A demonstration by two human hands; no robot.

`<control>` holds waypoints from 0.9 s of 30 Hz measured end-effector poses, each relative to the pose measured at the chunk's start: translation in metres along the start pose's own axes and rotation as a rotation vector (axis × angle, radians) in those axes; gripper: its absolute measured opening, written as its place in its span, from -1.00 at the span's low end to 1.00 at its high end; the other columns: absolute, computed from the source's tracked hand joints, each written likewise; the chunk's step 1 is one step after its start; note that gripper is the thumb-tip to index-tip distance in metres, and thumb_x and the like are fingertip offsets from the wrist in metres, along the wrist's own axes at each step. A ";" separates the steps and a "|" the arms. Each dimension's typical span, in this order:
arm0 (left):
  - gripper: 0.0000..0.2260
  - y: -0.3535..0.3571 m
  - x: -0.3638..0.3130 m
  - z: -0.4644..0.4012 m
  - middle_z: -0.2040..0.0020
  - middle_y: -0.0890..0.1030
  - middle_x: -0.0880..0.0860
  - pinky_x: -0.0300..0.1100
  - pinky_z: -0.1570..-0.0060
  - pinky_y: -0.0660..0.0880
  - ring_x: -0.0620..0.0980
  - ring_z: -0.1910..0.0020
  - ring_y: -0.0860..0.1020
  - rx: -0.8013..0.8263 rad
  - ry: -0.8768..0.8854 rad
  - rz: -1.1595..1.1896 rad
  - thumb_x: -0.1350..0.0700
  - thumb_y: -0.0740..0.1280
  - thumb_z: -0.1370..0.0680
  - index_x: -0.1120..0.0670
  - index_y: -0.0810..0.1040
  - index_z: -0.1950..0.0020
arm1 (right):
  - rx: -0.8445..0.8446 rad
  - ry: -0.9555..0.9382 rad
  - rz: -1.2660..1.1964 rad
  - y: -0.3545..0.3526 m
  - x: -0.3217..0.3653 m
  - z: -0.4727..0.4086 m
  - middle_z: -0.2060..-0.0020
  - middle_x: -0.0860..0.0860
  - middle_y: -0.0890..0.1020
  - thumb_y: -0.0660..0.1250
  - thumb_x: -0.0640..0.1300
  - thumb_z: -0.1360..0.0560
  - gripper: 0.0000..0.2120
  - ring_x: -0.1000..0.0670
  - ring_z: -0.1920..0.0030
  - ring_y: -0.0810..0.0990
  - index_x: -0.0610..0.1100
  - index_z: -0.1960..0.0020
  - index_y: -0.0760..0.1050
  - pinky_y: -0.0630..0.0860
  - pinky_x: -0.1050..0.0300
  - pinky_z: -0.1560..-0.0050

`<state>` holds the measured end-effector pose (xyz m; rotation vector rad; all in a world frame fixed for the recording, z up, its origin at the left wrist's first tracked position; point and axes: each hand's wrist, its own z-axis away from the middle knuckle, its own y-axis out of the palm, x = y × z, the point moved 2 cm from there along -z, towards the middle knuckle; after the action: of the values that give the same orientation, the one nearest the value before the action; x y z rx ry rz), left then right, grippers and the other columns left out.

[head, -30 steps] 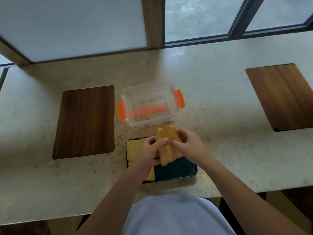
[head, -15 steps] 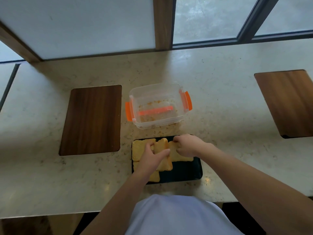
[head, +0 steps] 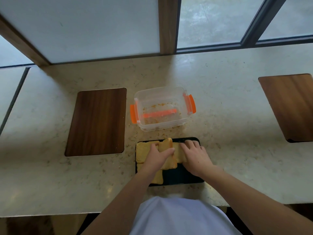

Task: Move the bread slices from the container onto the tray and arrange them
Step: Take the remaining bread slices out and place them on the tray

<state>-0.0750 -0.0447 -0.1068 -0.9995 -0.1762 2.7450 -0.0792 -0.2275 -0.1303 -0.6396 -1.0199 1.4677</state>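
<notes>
A dark tray (head: pixel 183 177) lies at the counter's near edge with several yellow bread slices (head: pixel 144 150) on it. My left hand (head: pixel 156 158) grips a stack of slices (head: pixel 166 145) at the tray's middle, thumb on one side and fingers on the other. My right hand (head: pixel 194 156) lies flat on a slice (head: pixel 178 153) on the tray's right part, fingers spread toward the far rim. The clear container (head: pixel 160 109) with orange clips stands just beyond the tray and holds only crumbs and an orange strip.
A dark wooden board (head: pixel 97 121) is set in the stone counter to the left. Another wooden board (head: pixel 291 106) sits at the far right. Crumbs lie between container and tray. Windows run along the counter's far edge.
Both hands brought the slices down from above the tray onto it. My right hand has flattened onto the right slice and slid toward the tray's far right.
</notes>
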 end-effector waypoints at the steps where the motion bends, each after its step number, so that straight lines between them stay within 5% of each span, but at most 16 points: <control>1: -0.10 0.002 -0.003 -0.002 -0.45 0.42 0.07 0.01 -0.19 0.46 0.09 -0.32 0.46 0.002 0.006 -0.003 -0.28 0.50 -0.37 -0.06 0.15 -0.58 | -0.010 0.021 -0.001 -0.002 0.000 -0.002 -0.51 -0.12 0.26 0.36 0.04 -0.49 -0.27 -0.22 -0.48 0.21 -0.04 -0.57 0.13 0.34 -0.15 -0.37; 7: -0.12 0.010 -0.014 -0.007 -0.46 0.40 0.05 -0.04 -0.09 0.40 0.00 -0.19 0.40 -0.011 0.046 -0.020 -0.25 0.51 -0.38 -0.03 0.18 -0.56 | -0.006 0.080 0.002 -0.012 0.004 -0.005 -0.54 -0.15 0.22 0.37 -0.06 -0.50 -0.29 -0.24 -0.50 0.18 -0.06 -0.57 0.16 0.33 -0.17 -0.38; 12: -0.10 0.014 -0.017 -0.007 -0.51 0.39 0.05 0.04 -0.27 0.46 0.12 -0.41 0.43 -0.016 0.049 -0.025 -0.26 0.52 -0.38 -0.01 0.18 -0.58 | -0.003 0.135 0.020 -0.018 0.007 0.000 -0.50 -0.16 0.27 0.37 -0.07 -0.51 -0.33 -0.24 -0.48 0.23 -0.08 -0.55 0.21 0.34 -0.20 -0.37; 21: -0.10 0.021 -0.022 -0.001 -0.55 0.33 0.10 0.01 -0.19 0.43 0.17 -0.44 0.39 0.004 0.008 -0.061 -0.25 0.49 -0.41 0.01 0.14 -0.60 | -0.011 0.196 0.030 -0.018 -0.001 0.003 -0.45 -0.13 0.34 0.38 -0.03 -0.49 -0.34 -0.21 -0.45 0.29 -0.03 -0.53 0.23 0.36 -0.18 -0.31; 27: -0.02 0.025 -0.022 0.002 -0.61 0.24 0.12 0.20 -0.35 0.45 0.22 -0.49 0.36 -0.004 -0.040 0.004 -0.22 0.52 -0.40 -0.08 0.01 -0.65 | -0.069 0.187 -0.073 -0.017 0.004 0.004 -0.52 -0.13 0.26 0.36 0.07 -0.49 -0.30 -0.21 -0.50 0.21 -0.03 -0.55 0.20 0.26 -0.26 -0.40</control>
<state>-0.0638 -0.0748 -0.0960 -0.9475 -0.1867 2.7707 -0.0747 -0.2257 -0.1133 -0.7663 -0.9412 1.2884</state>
